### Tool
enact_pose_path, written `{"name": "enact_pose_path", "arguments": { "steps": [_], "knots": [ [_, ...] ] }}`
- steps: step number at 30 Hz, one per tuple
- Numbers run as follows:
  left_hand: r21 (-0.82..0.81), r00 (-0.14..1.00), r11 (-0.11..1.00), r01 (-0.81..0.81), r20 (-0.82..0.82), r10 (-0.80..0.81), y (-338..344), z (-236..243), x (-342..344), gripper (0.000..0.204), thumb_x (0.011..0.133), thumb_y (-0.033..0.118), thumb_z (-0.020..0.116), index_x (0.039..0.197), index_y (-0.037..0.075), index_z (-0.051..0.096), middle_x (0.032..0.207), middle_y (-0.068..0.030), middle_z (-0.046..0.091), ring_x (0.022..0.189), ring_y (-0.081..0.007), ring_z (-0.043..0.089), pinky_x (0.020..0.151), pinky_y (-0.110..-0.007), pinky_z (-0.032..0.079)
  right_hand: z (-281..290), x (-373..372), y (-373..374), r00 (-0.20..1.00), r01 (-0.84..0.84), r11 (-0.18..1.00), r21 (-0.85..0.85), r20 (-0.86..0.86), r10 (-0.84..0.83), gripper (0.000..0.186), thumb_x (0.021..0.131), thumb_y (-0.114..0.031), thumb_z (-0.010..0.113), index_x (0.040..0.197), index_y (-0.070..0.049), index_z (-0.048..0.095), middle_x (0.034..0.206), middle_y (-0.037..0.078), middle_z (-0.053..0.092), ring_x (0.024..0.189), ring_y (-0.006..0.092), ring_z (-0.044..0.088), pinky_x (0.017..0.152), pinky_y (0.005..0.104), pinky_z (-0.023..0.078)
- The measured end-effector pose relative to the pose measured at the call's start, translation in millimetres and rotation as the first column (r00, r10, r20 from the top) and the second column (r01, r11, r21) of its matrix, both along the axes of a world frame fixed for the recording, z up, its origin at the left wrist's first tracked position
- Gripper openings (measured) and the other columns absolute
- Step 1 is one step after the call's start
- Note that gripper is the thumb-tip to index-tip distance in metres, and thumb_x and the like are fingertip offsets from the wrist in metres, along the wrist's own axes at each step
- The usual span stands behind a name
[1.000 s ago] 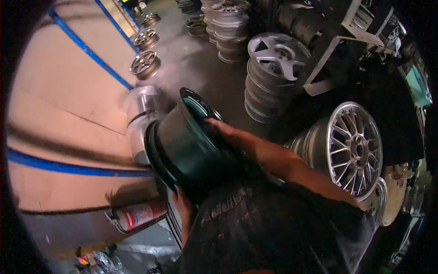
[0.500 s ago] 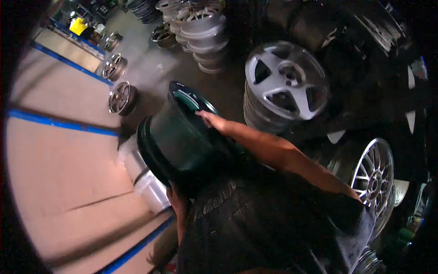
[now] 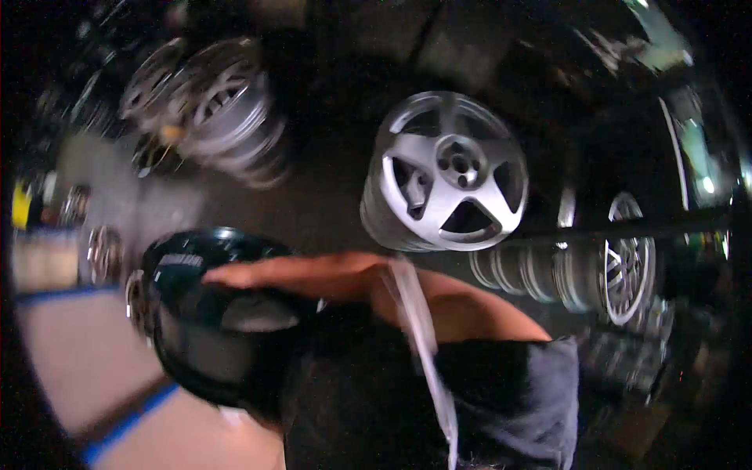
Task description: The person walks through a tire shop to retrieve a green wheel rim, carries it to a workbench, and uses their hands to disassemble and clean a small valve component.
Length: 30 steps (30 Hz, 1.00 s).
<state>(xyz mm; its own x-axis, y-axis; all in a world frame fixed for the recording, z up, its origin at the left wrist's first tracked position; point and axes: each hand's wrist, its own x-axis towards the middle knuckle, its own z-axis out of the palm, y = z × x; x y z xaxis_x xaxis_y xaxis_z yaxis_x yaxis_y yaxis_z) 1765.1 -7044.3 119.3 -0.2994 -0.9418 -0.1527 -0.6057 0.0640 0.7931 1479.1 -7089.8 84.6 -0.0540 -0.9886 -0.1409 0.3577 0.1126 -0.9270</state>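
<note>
Basically, the dark green wheel rim (image 3: 192, 345) is at lower left, tipped, its open end up, close against the dark shirt (image 3: 352, 392), likely so the body shares its weight. The right hand (image 3: 231, 276) reaches across its upper lip, probably steadying that side; its fingers are blurred, can't tell if spread or gripping. Left hand out of view, so any support from below can't be confirmed. A pale strap (image 3: 419, 321) hangs over the right arm. Beyond, a silver five-spoke wheel (image 3: 462, 176) sits face up on more barrel, presumably stacked to save floor. Right of it, a line of barrels (image 3: 540, 278) ends in a multi-spoke wheel (image 3: 627, 258); stack or row, can't tell. Blurred silver wheels (image 3: 227, 125) pile at upper left, likely same reason. Pale panels (image 3: 102, 352) with blue edging lie lower left, near a small bronze-looking wheel (image 3: 103, 254).
</note>
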Motion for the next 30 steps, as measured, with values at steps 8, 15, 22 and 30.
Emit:
{"name": "enact_pose_path", "arguments": {
  "steps": [8,15,22,30],
  "knots": [
    [0.049,0.984,0.983,0.180,-0.029,-0.179,-229.5,13.7,-85.8,0.038,0.098,0.015,0.046,0.134,0.003,0.049,0.122,-0.0213,0.054,0.102,-0.0309,0.053,0.089,-0.037,0.043,21.3,-65.8,-164.1,0.957,0.174,0.966,0.193,0.197,-0.212,0.063,0.092,-0.054,0.047,0.131,-0.006,0.056,0.131,0.008,0.056,0.112,0.0238,0.054,0.103,0.0360,0.037],
    [0.034,0.989,0.991,0.130,-0.079,-0.127,-395.6,34.9,-97.5,0.037,0.098,0.015,0.046,0.132,0.002,0.051,0.121,-0.0210,0.055,0.102,-0.0301,0.054,0.088,-0.037,0.043,-13.7,-124.7,-313.0,0.954,0.283,0.953,0.107,0.075,-0.291,0.046,0.099,-0.039,0.041,0.135,-0.013,0.051,0.125,0.008,0.057,0.103,0.0204,0.055,0.091,0.0382,0.045],
    [0.234,0.944,0.969,-0.084,-0.292,0.152,-538.3,69.7,-173.0,0.032,0.100,0.023,0.048,0.117,-0.002,0.059,0.102,-0.0118,0.064,0.088,-0.0175,0.057,0.079,-0.031,0.045,-29.1,-200.9,-537.6,0.938,0.005,0.964,0.267,0.334,-0.097,0.056,0.095,-0.049,0.047,0.131,-0.005,0.053,0.122,0.011,0.061,0.107,0.0260,0.058,0.092,0.0421,0.047],
    [0.399,0.654,0.805,-0.439,-0.472,0.591,-703.2,95.0,-241.5,0.031,0.099,0.025,0.053,0.111,-0.002,0.061,0.093,-0.0043,0.066,0.083,-0.0104,0.057,0.074,-0.028,0.047,-0.1,-235.2,-799.1,0.948,-0.091,0.939,0.333,0.318,-0.020,0.047,0.099,-0.046,0.039,0.118,-0.009,0.059,0.094,0.003,0.066,0.080,0.0166,0.061,0.068,0.0348,0.051]
  ]
}}
